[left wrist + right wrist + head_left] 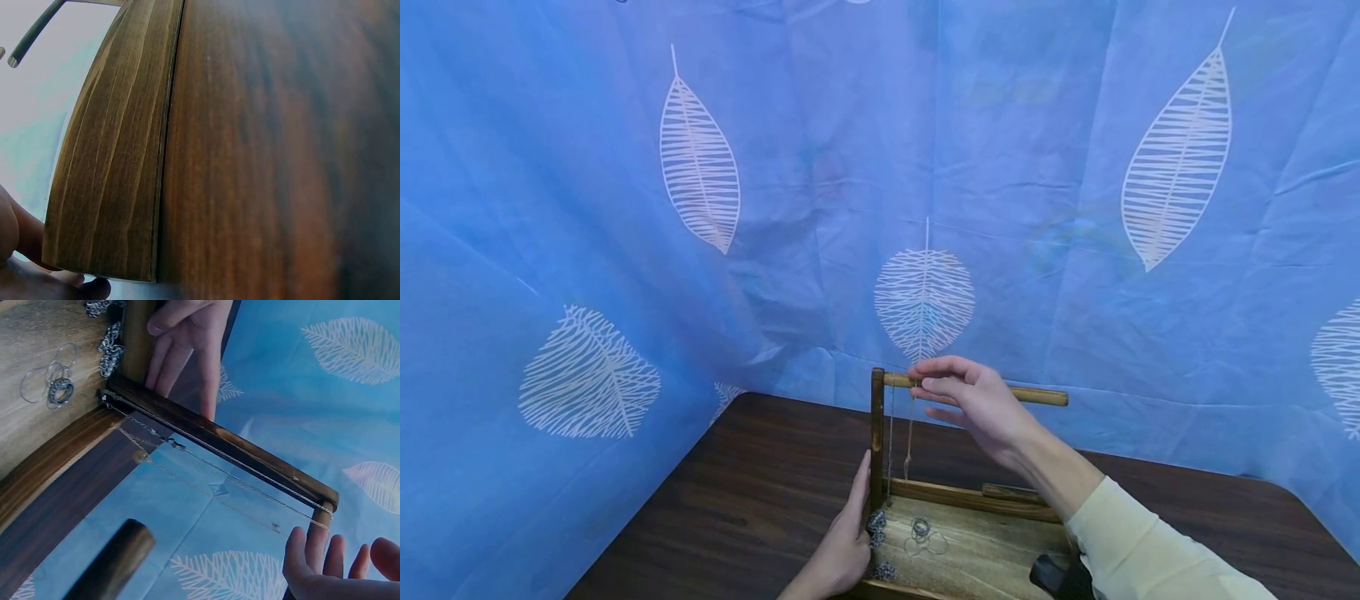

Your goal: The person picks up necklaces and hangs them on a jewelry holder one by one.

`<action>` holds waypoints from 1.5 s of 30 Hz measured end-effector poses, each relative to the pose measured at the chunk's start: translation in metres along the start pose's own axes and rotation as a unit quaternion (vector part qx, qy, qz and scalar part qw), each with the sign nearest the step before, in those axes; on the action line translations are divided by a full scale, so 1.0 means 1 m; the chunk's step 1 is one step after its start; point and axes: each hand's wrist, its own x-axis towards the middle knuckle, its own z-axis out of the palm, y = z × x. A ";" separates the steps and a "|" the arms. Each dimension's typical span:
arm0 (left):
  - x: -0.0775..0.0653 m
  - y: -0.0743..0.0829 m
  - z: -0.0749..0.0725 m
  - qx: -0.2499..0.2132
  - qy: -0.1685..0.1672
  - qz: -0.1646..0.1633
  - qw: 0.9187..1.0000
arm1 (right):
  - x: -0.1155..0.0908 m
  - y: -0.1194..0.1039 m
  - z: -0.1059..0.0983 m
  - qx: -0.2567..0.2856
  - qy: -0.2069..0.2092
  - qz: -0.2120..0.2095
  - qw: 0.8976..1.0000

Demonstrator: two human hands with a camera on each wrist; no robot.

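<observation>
My right hand (981, 404) is at the round rod (1037, 395) of a wooden jewelry stand, fingertips on a gold-coloured chain necklace (908, 442) that hangs from there. In the right wrist view, its fingers (297, 553) are beside the rod near the post's top. A silver chain necklace (891, 425) loops over the rod close to the dark upright post (877, 408). Against the stand's left side rests my left hand (842, 537), fingers extended. The left wrist view shows the side board (112, 144) and part of that hand.
Within the stand's wooden tray (992, 542) lie rings (921, 528) and bunched silver chains (877, 527) along the left edge. A black object (1048, 573) sits at the tray's right. The dark table (715, 492) meets a blue leaf-print cloth (820, 250) behind.
</observation>
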 end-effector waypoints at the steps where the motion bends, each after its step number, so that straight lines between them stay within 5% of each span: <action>1: 0.000 0.000 0.000 0.000 0.000 0.001 1.000 | -0.001 0.001 -0.001 -0.003 -0.001 0.000 1.000; 19: 0.001 -0.001 -0.002 0.016 0.011 0.013 1.000 | -0.039 0.018 -0.016 -0.068 -0.052 -0.030 0.996; 28: 0.001 -0.001 -0.001 0.014 0.004 0.003 1.000 | -0.069 0.084 -0.040 -0.078 -0.186 -0.004 0.979; 37: -0.002 0.003 -0.002 0.009 -0.001 0.009 1.000 | -0.081 0.141 -0.056 -0.106 -0.177 0.095 0.974; 45: -0.002 0.002 -0.001 0.005 -0.003 0.008 1.000 | -0.071 0.182 -0.063 -0.160 -0.218 0.075 0.960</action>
